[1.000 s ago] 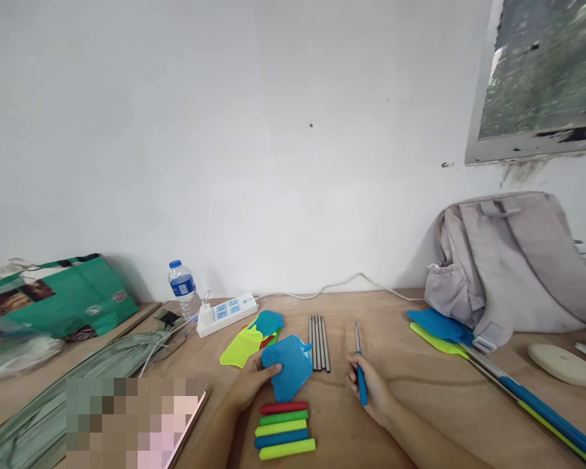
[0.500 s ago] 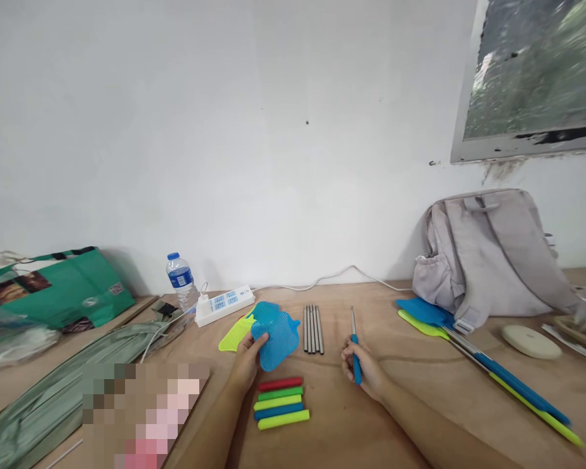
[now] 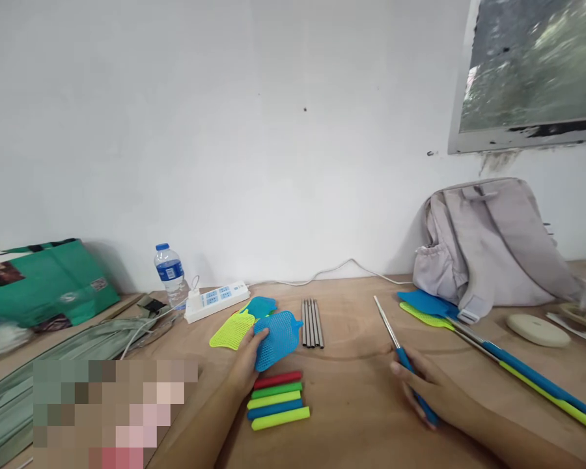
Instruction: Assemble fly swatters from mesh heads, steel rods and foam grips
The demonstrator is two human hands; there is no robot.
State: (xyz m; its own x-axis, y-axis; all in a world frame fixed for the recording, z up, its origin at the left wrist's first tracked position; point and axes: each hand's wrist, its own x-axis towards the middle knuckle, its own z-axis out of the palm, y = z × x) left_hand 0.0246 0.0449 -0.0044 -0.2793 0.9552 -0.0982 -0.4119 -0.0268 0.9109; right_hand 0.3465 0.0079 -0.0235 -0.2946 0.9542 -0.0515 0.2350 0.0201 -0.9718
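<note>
Fingers of the right hand (image 3: 439,387) wrap a blue handle (image 3: 405,359), the thumb laid across it, while those of the left hand (image 3: 245,363) pinch a blue mesh head (image 3: 277,340) by its left side. From the handle a metal rod (image 3: 387,322) slants forward, its long axis running toward the far edge of the counter (image 3: 351,404) and leaning left, so its bare tip points toward the wall (image 3: 332,163) rather than at the head. The head's short neck (image 3: 299,324) sticks out rightward, toward the right hand; the rod's tip is well apart from it, to the right and somewhat nearer the far edge. The left hand is nearer the neck, the right nearer the rod. Between neck and tip, loose metal tubes (image 3: 312,324) lie side by side, pointing at the far edge. On the near side of the head, coloured grips (image 3: 274,399) lie crosswise in a row. Past the left fingers, other mesh heads (image 3: 232,331) overlap before a power strip (image 3: 217,301). Toward the counter's right end, two swatters (image 3: 537,378) lie diagonally, their heads beside a backpack (image 3: 498,247).
</note>
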